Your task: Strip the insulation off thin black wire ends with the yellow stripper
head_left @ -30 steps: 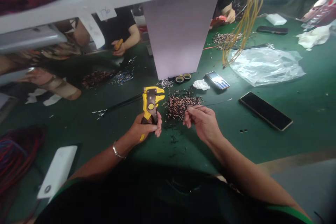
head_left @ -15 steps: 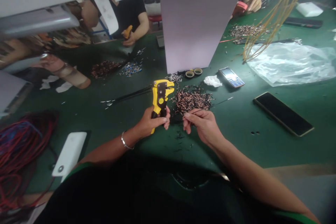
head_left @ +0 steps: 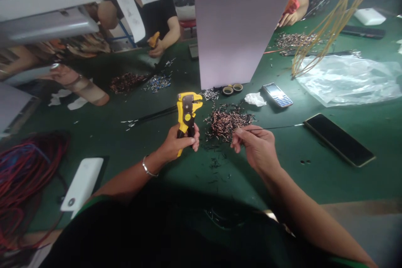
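My left hand (head_left: 182, 141) is wrapped round the handles of a yellow and black wire stripper (head_left: 187, 113), its jaws pointing up and to the right. Between the thumb and fingers of my right hand (head_left: 254, 142) is a thin black wire (head_left: 279, 128), pinched near one end. The wire stretches right to a silvery tip close to a dark smartphone (head_left: 339, 139). Just behind my right hand lies a heap of copper-and-black wire scraps (head_left: 228, 121). A bundle of black wires (head_left: 153, 113) with bare ends rests left of the stripper.
A keypad phone (head_left: 277, 95), crumpled tissue (head_left: 255, 99) and tape rolls (head_left: 232, 88) sit beyond the scraps, below a pale upright panel (head_left: 232, 33). Red cable coils (head_left: 28, 176) and a white power bank (head_left: 82, 184) lie left. Co-workers' hands hold tools across the table.
My right hand has moved right with the black wire, away from the stripper. My left hand and the stripper have shifted slightly left. At top right, a co-worker's hand with a red tool has moved.
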The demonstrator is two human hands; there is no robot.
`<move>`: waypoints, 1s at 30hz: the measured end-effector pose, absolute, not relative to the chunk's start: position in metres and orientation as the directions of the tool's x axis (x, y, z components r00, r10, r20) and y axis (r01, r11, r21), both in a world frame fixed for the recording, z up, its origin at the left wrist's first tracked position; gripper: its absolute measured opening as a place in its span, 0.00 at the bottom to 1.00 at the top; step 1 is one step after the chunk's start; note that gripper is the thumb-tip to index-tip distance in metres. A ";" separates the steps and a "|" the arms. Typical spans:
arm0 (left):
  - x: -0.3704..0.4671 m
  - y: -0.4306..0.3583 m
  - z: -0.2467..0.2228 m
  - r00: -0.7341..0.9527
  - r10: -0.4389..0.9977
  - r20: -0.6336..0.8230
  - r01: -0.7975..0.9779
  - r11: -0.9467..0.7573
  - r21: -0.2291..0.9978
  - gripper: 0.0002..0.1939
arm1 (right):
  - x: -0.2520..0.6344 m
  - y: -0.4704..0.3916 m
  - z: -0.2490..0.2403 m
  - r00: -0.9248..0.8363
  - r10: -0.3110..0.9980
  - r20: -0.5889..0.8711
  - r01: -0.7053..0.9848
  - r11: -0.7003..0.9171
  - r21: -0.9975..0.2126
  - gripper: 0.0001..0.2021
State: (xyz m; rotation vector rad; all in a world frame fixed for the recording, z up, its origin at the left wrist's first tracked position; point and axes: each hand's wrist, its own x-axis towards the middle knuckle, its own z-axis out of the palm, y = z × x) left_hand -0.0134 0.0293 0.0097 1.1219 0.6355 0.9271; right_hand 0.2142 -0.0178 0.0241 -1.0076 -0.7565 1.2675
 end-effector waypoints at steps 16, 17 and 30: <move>-0.010 0.027 0.015 0.782 0.621 -0.051 -0.268 0.410 0.872 0.26 | 0.210 -0.033 0.025 0.346 0.871 0.349 0.076 0.344 -0.936 0.06; -0.010 0.026 0.016 0.792 0.609 -0.052 -0.259 0.411 0.874 0.25 | 0.210 -0.034 0.025 0.324 0.865 0.384 0.120 0.365 -0.923 0.06; -0.008 0.017 0.017 0.794 0.596 -0.116 -0.167 0.397 0.902 0.24 | 0.204 -0.040 0.029 0.130 0.666 0.734 0.417 0.635 -0.650 0.08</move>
